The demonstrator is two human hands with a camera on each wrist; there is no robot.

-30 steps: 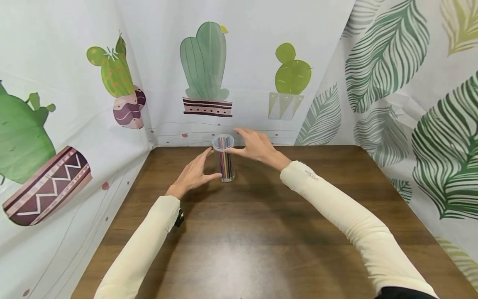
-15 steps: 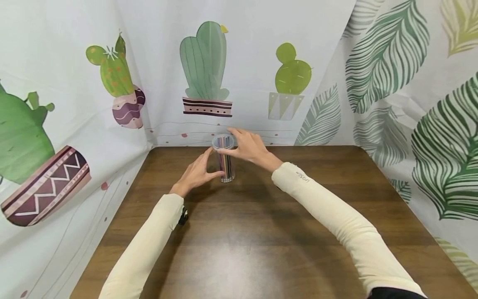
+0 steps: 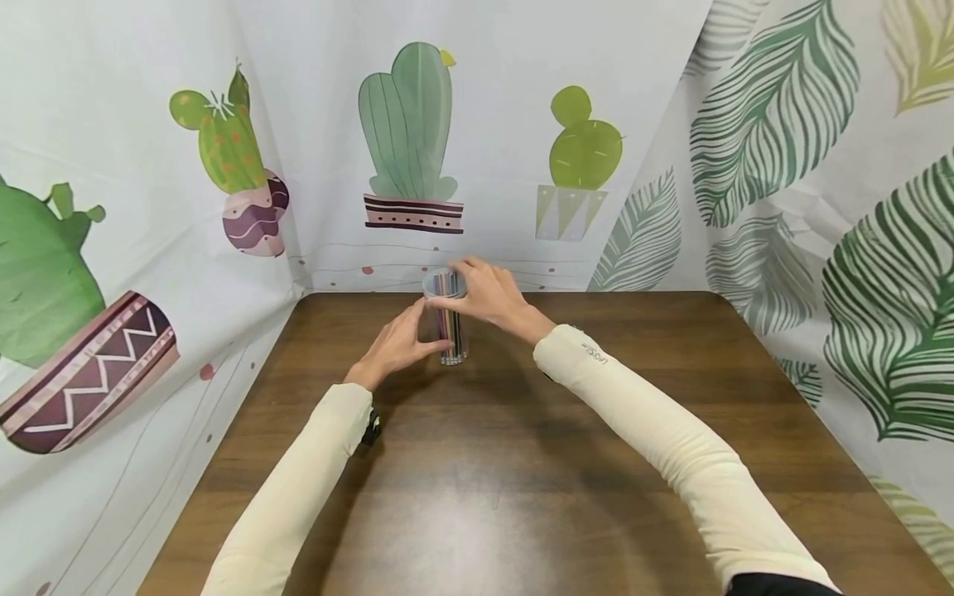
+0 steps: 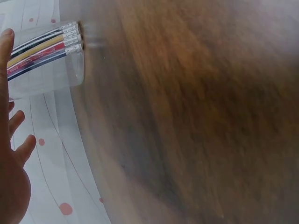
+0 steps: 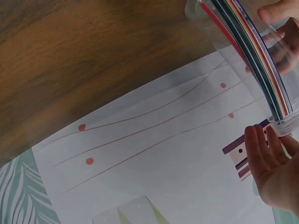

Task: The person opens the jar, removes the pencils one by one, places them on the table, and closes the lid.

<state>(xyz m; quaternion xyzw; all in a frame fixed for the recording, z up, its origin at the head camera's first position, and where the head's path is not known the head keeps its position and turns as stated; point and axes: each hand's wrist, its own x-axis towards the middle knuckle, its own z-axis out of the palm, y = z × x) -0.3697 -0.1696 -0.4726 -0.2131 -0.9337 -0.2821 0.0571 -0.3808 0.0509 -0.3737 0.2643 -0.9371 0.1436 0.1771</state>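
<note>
A tall clear plastic tube (image 3: 431, 286) stands upright near the table's far edge, with several coloured pencils (image 3: 454, 324) inside. My left hand (image 3: 397, 341) grips its body from the left, thumb across the front and fingers around the far side. From the right, my right hand (image 3: 488, 291) holds the clear top, thumb in front and fingers behind. In the right wrist view, the fingertips of my right hand (image 5: 268, 170) are right at the tube's clear cap (image 5: 286, 124). The left wrist view shows metal-banded pencil ends (image 4: 72, 37) at the tube's base.
The brown wooden table (image 3: 477, 463) runs toward me, with its far edge just behind the tube. A white curtain (image 3: 507, 83) printed with cacti and leaves hangs behind and along both sides.
My right hand has moved left onto the tube's top, and its fingers have closed in. My left hand has shifted slightly right, its thumb further across the tube. The tube stays in place.
</note>
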